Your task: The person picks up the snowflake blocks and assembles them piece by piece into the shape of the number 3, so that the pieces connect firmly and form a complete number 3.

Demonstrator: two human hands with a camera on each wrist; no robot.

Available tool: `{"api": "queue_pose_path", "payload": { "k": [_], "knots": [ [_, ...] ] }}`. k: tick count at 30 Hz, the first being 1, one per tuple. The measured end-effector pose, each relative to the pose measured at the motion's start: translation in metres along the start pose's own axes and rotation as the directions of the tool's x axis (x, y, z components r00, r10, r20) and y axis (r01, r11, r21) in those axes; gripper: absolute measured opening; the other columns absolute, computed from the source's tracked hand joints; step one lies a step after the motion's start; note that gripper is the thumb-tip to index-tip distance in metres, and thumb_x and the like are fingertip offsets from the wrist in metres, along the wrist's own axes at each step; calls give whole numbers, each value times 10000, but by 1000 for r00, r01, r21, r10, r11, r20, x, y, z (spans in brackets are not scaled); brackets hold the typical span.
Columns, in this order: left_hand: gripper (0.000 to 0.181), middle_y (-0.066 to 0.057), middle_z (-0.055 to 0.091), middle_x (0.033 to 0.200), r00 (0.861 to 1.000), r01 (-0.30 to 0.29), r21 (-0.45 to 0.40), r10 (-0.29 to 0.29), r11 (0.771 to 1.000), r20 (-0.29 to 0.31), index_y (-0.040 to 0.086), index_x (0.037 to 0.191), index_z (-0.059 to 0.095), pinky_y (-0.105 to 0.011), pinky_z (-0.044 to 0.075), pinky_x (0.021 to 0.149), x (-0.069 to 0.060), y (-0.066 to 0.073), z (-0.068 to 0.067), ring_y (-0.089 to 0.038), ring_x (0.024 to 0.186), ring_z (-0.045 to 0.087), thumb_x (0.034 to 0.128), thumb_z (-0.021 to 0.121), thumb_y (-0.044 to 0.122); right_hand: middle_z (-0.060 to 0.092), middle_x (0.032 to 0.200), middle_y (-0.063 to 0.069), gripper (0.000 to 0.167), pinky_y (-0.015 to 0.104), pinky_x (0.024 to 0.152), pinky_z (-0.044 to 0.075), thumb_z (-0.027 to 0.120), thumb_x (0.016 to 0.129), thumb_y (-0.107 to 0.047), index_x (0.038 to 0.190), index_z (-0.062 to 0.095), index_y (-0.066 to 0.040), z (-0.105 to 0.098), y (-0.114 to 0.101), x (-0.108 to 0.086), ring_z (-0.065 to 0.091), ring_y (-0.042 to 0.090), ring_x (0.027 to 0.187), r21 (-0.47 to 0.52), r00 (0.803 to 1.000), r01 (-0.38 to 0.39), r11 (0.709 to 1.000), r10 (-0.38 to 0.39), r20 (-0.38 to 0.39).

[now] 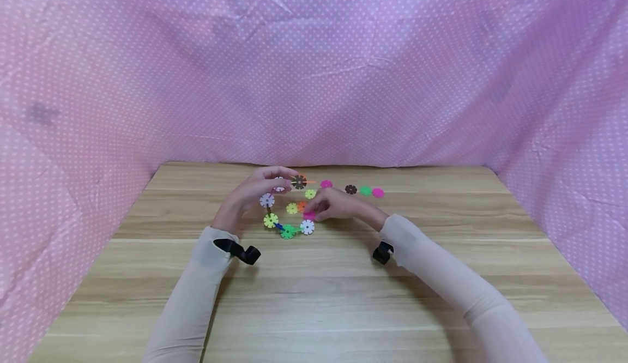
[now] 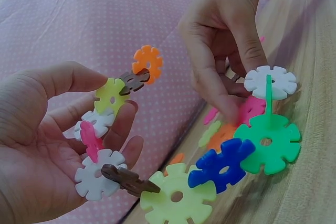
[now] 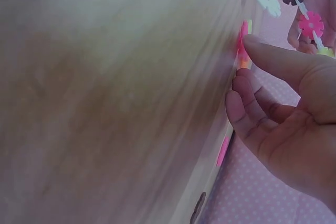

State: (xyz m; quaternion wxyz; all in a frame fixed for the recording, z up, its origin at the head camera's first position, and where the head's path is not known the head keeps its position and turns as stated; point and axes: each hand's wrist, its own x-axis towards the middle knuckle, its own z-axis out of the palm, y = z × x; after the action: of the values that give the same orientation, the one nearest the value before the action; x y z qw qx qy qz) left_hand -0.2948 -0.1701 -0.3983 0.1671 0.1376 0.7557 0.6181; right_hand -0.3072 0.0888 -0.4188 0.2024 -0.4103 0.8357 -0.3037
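A chain of interlocking notched plastic discs curves between the hands, partly lifted. My left hand (image 2: 47,135) pinches a yellow disc (image 2: 112,95) near one end, between thumb and fingers. Beyond it are a brown disc (image 2: 135,81) and an orange end disc (image 2: 147,64). A blue disc (image 2: 222,165), a green disc (image 2: 268,142) and a white end disc (image 2: 270,81) form the other side. My right hand (image 1: 336,204), fingers bent, grips a loose pink disc (image 3: 242,43) at the table, thumb against it; its far edge is hidden. An orange disc (image 2: 222,138) lies beside it.
Loose discs lie toward the back of the wooden table (image 1: 314,297): a pink disc (image 1: 326,184), a brown disc (image 1: 350,189), a green disc (image 1: 365,191) and yellow ones near the right hand. A pink dotted cloth (image 1: 314,79) hangs behind and at both sides.
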Motion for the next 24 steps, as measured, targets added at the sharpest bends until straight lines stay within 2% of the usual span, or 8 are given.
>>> {"api": "queue_pose_path", "payload": {
  "k": [5, 11, 14, 18, 24],
  "knots": [
    [354, -104, 595, 1412, 1000, -9, -9, 9, 1000, -1, 76, 1332, 631, -586, 442, 1122, 1, 0, 1, -287, 1164, 630, 987, 632, 155, 687, 968, 83, 214, 195, 775, 523, 773, 873, -34, 1087, 769, -34, 0, -1, -2, 580, 99, 835, -27, 1000, -9, 1000, 8, -16],
    [358, -112, 592, 1406, 1000, -13, -12, 13, 1000, 0, 65, 1335, 627, -593, 438, 1123, 2, -2, 1, -321, 1180, 616, 988, 630, 152, 680, 1027, 79, 291, 189, 764, 513, 779, 869, -45, 1158, 754, -71, 0, -1, -1, 563, 101, 837, -18, 1000, -9, 1000, 9, 8],
    [354, -103, 616, 1363, 1000, 9, -2, -9, 1000, 2, 89, 1333, 629, -580, 438, 1120, 2, -2, 1, -347, 1216, 603, 990, 631, 174, 659, 1023, 82, 321, 188, 743, 487, 779, 872, -52, 1190, 750, -83, 1, -2, -1, 531, 122, 831, -27, 999, 3, 1000, -2, 33],
    [353, -85, 645, 1301, 999, 36, 6, -36, 999, 0, 111, 1326, 631, -568, 435, 1111, 2, -2, 1, -364, 1251, 582, 985, 641, 203, 661, 987, 73, 293, 186, 737, 462, 785, 866, -49, 1157, 762, -71, 0, 0, -1, 506, 136, 827, -34, 999, 13, 999, -12, 40],
    [362, -76, 645, 1295, 999, 40, -10, -41, 999, -7, 97, 1330, 630, -564, 427, 1137, 2, -1, 2, -371, 1257, 579, 980, 643, 190, 683, 970, 91, 230, 209, 754, 512, 788, 850, -17, 1077, 752, -32, -4, 5, -5, 564, 126, 821, -2, 999, 15, 1000, -15, 41]
  ]
}}
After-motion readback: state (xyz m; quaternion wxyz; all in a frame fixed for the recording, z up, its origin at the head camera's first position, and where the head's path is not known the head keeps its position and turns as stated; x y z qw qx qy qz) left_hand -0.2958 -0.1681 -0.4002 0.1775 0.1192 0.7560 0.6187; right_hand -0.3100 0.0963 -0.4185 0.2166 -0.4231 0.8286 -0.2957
